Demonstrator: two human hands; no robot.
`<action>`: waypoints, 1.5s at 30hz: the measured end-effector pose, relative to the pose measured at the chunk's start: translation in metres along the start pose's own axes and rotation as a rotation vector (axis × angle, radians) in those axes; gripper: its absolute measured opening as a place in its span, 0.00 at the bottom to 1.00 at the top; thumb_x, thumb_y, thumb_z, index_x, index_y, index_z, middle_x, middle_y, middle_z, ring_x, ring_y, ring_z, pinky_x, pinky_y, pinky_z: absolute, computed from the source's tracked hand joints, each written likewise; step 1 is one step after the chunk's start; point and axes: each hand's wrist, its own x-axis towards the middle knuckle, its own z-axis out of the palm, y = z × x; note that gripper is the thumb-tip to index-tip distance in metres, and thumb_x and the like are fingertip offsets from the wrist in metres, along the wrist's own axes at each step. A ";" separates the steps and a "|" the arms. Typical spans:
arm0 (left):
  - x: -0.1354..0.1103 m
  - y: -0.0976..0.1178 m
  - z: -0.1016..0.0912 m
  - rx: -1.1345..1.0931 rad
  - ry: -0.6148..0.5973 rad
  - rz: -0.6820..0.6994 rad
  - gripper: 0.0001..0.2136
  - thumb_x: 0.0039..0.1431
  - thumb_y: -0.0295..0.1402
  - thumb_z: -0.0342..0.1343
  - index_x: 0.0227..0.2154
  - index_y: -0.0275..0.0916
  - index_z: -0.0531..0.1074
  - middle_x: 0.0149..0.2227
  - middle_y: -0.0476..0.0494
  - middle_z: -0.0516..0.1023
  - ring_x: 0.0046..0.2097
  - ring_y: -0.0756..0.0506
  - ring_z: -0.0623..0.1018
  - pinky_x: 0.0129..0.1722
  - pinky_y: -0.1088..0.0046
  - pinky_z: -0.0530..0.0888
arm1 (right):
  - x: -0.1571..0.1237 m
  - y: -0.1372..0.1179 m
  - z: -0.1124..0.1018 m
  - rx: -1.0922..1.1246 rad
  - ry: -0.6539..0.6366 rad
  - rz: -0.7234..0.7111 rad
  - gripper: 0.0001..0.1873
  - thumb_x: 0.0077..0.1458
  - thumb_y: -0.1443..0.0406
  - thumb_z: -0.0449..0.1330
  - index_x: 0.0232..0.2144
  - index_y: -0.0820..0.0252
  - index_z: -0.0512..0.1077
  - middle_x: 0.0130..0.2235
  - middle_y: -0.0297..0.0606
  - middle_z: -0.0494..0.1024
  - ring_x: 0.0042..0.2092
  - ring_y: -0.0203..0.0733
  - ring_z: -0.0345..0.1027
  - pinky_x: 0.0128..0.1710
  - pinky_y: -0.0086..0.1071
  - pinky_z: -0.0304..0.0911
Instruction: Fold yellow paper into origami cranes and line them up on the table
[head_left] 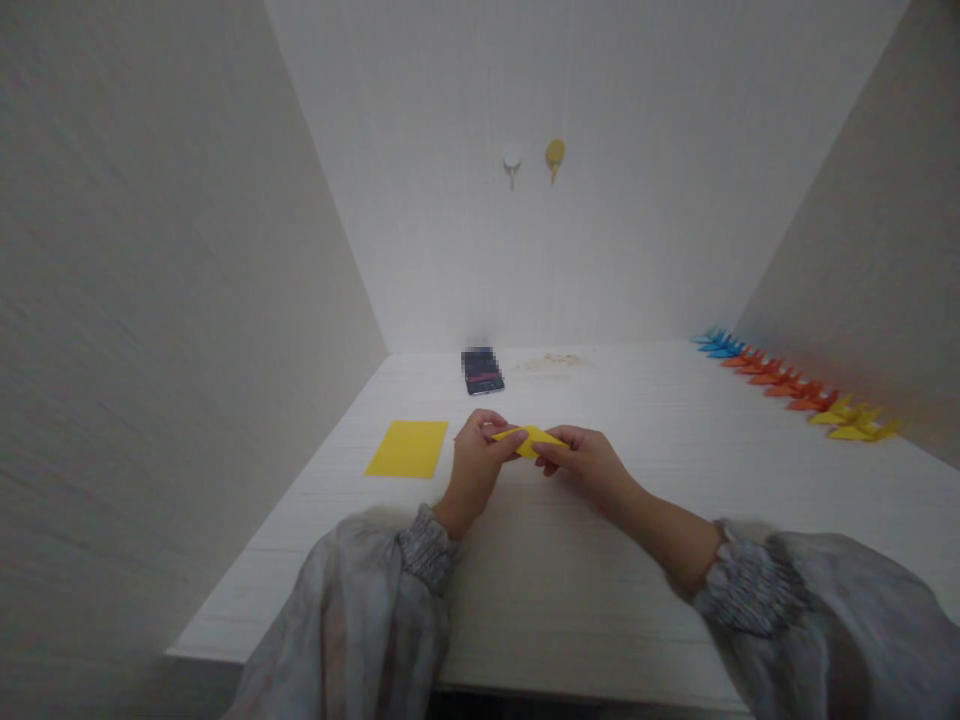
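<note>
Between my two hands is a folded piece of yellow origami paper [531,436], held just above the table. My left hand [482,446] pinches its left corner, with the thumb on top. On the other side my right hand [581,450] grips the right part between thumb and fingers. Some fingertips are hidden behind the paper. A flat yellow paper square [409,449] lies on the table, left of my left hand.
The white table [600,600] is closed in by walls on three sides. A phone [482,372] lies near the back wall. Along the right wall runs a row of blue [721,343], orange [780,380] and yellow paper cranes [855,420]. Two hooks [555,152] hang on the back wall.
</note>
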 end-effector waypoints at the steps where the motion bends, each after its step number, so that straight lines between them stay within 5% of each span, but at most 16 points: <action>1: 0.000 0.000 -0.001 -0.012 -0.015 -0.013 0.17 0.37 0.34 0.61 0.30 0.37 0.60 0.26 0.49 0.73 0.28 0.51 0.74 0.27 0.75 0.72 | 0.000 0.001 -0.001 0.005 0.003 -0.009 0.11 0.40 0.59 0.59 0.25 0.63 0.71 0.22 0.33 0.72 0.23 0.33 0.64 0.25 0.28 0.60; 13: -0.002 -0.006 -0.002 0.066 -0.192 -0.144 0.12 0.39 0.34 0.60 0.27 0.34 0.70 0.26 0.46 0.75 0.28 0.51 0.74 0.26 0.76 0.70 | 0.001 0.008 -0.005 -0.036 -0.032 -0.030 0.09 0.40 0.60 0.60 0.21 0.62 0.68 0.17 0.30 0.67 0.20 0.31 0.59 0.20 0.26 0.54; 21: 0.001 -0.006 -0.002 0.028 -0.097 -0.075 0.10 0.38 0.31 0.61 0.25 0.33 0.68 0.23 0.49 0.73 0.25 0.54 0.72 0.28 0.78 0.69 | 0.001 0.006 -0.007 0.116 -0.026 -0.087 0.09 0.40 0.62 0.60 0.24 0.62 0.67 0.21 0.31 0.71 0.22 0.31 0.61 0.24 0.27 0.57; 45: -0.001 -0.008 -0.002 -0.068 -0.162 -0.045 0.12 0.39 0.31 0.60 0.30 0.34 0.69 0.25 0.48 0.74 0.27 0.53 0.72 0.28 0.77 0.69 | 0.000 0.008 -0.011 0.253 0.098 -0.232 0.06 0.43 0.65 0.59 0.27 0.60 0.72 0.23 0.32 0.72 0.25 0.33 0.64 0.30 0.31 0.58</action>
